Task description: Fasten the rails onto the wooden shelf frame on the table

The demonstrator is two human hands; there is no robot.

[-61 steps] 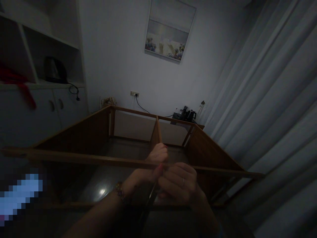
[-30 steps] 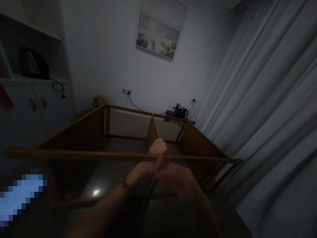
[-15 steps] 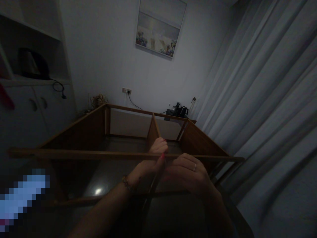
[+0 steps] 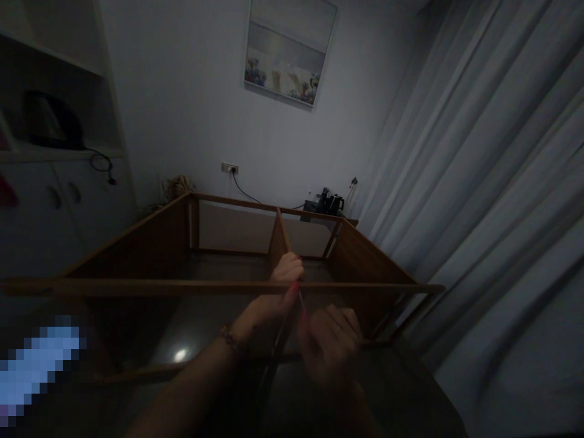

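Note:
A wooden furniture frame [image 4: 150, 286] with a middle divider panel [image 4: 277, 240] lies before me. My left hand [image 4: 287, 267], with a bracelet on the wrist, reaches under the near rail and is closed around the place where rail and divider meet. Its fingers show beyond the rail, its thumb on the near side. Just below the rail, my right hand [image 4: 333, 340] is closed, blurred by motion, around a thin shiny metal tool [image 4: 301, 299]. That tool points up toward the rail by my left thumb; its exact kind cannot be made out.
Grey curtains [image 4: 479, 182] hang along the right. A white cabinet [image 4: 41, 225] with a kettle [image 4: 52, 118] stands at the left. Behind the frame, a black appliance [image 4: 331, 201] sits by the wall, near a socket [image 4: 229, 168] with a cord. A picture [image 4: 289, 55] hangs above.
My right hand has come down off the near rail, turned and closed, and the thin metal tool now shows at its fingertips. My left hand keeps its grip. The view has shifted slightly.

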